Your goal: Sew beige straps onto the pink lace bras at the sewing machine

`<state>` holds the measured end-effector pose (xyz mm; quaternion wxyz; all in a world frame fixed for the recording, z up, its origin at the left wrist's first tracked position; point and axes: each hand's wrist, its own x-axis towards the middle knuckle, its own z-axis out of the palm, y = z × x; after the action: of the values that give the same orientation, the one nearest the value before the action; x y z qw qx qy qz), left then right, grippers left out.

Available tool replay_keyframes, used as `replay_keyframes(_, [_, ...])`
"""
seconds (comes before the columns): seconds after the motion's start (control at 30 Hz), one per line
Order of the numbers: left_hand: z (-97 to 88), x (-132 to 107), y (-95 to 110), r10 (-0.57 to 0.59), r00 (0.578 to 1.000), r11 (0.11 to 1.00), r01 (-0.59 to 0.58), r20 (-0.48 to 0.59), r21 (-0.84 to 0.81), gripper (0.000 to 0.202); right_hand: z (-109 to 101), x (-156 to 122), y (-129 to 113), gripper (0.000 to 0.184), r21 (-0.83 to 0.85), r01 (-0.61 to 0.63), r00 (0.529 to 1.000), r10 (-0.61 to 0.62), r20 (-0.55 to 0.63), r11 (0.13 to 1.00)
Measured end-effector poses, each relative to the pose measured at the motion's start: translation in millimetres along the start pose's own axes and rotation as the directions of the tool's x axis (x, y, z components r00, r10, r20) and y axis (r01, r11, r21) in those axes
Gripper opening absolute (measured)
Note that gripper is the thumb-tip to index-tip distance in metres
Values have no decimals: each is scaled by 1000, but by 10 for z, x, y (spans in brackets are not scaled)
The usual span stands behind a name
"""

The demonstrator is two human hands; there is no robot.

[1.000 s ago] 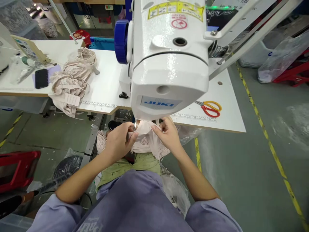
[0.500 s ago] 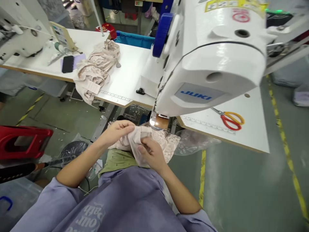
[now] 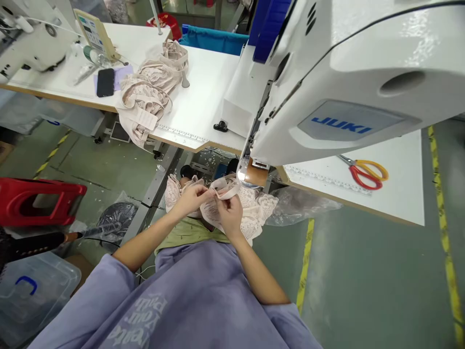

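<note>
A pale pink lace garment (image 3: 250, 213) lies across my lap, just below the front end of the white JUKI sewing machine (image 3: 337, 87). My left hand (image 3: 194, 198) pinches one edge of it between thumb and fingers. Close beside, my right hand (image 3: 230, 213) is closed on the same garment, where a smooth pale band (image 3: 228, 188) loops up over the fingers. The fingertips of both hands nearly meet. Right behind the hands is the machine's rounded metal and brown sewing end (image 3: 252, 174), with the fabric under and in front of it.
More pale lace garments (image 3: 152, 87) are heaped on the white table (image 3: 203, 72), near a black phone (image 3: 105, 82). Red and orange-handled scissors (image 3: 366, 173) lie on the right tabletop. A red stool (image 3: 39, 201) and a clear lidded box (image 3: 36, 286) stand at left.
The smooth fabric that hung between my hands is now gathered into a looped band at the fingertips. My hands have come closer together, and the view has moved nearer the machine.
</note>
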<state>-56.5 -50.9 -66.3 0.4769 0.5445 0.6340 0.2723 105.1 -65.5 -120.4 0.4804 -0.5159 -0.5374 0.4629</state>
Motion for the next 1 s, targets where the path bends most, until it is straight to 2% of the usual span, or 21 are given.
replay_keyframes(0.03, [75, 3, -26, -15, 997, 996, 21, 71, -83, 37, -16, -32, 46, 15, -104, 83, 996, -80, 39, 991])
replay_keyframes(0.07, [135, 6, -41, -18, 996, 990, 30, 84, -135, 38, -38, -58, 85, 16, -185, 158, 986, -144, 86, 970])
replay_keyframes(0.13, [203, 6, -40, -5, 1000, 987, 8, 19, -159, 37, -110, -92, 128, 16, -263, 246, 963, -204, 178, 933])
replay_keyframes(0.23, [195, -30, 29, 41, 999, 987, -44, -22, -153, 32, -264, -98, 79, 17, -269, 219, 966, -169, 195, 938])
replay_keyframes(0.37, [121, -119, 187, 168, 979, 978, -151, 113, -144, 31, -413, -5, -135, 29, -312, 226, 972, -192, 137, 923])
replay_keyframes(0.5, [105, -180, 308, 157, 978, 981, -138, 138, -139, 31, -440, 88, -296, 31, -303, 226, 972, -193, 135, 926])
replay_keyframes(0.6, [161, -193, 337, 127, 984, 991, -119, 127, -68, 30, -425, 72, -308, 23, -250, 186, 982, -172, 77, 950])
replay_keyframes(0.7, [255, -164, 352, 124, 989, 992, -124, 83, -3, 31, -398, -5, -257, 17, -239, 197, 980, -193, 40, 951])
replay_keyframes(0.8, [322, -115, 373, 150, 988, 988, -151, 27, 31, 33, -450, -21, -157, 20, -311, 293, 955, -259, 146, 904])
replay_keyframes(0.87, [319, -69, 364, 167, 986, 984, -167, 14, 67, 34, -657, 135, -54, 22, -362, 369, 919, -279, 277, 856])
replay_keyframes(0.9, [305, -41, 348, 171, 985, 979, -172, 18, 108, 35, -847, 277, -3, 23, -400, 377, 917, -277, 286, 835])
replay_keyframes(0.93, [287, -13, 327, 170, 985, 973, -172, 27, 152, 36, -1100, 454, 37, 25, -456, 356, 930, -263, 256, 816])
replay_keyframes(0.97, [271, 9, 304, 171, 984, 966, -177, 44, 188, 36, -1403, 656, 57, 27, -531, 289, 957, -249, 148, 796])
replay_keyframes(1.0, [260, 21, 285, 169, 983, 960, -180, 67, 216, 36, -1739, 870, 55, 31, -615, 163, 972, -232, -34, 772])
